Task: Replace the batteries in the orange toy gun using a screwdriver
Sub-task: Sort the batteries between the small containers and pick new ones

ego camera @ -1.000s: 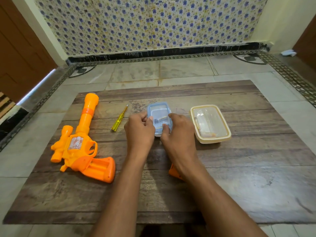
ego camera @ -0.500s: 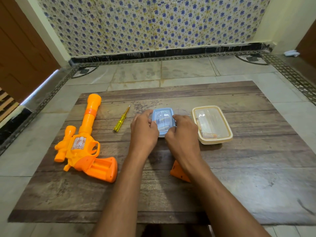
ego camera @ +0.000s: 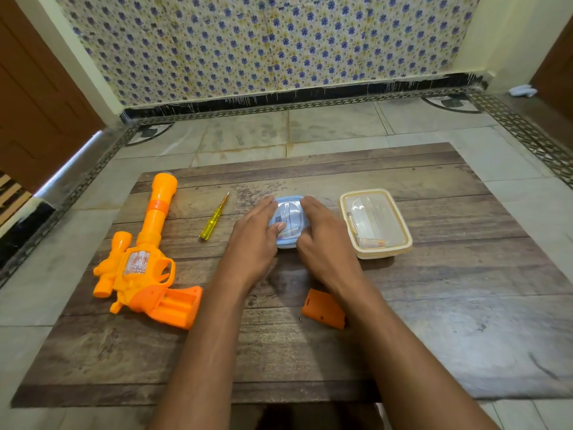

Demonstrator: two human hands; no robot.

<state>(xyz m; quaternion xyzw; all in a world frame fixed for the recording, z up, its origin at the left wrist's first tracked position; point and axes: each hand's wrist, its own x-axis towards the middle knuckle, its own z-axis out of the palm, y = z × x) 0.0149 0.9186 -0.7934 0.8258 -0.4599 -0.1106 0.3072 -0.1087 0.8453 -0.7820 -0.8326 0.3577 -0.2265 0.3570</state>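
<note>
We cup our left hand (ego camera: 257, 240) and right hand (ego camera: 325, 243) around the small blue box (ego camera: 288, 223); next, pry its lid. The orange toy gun (ego camera: 145, 262) lies left, grip compartment open.

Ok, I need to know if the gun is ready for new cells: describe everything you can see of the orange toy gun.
The orange toy gun looks like glossy plastic. It lies flat on its side on the wooden board, left of both hands, untouched. Its long barrel points away, a small scope sits alongside, and a printed sticker marks the body. The grip's battery compartment is uncovered and looks empty.
</note>
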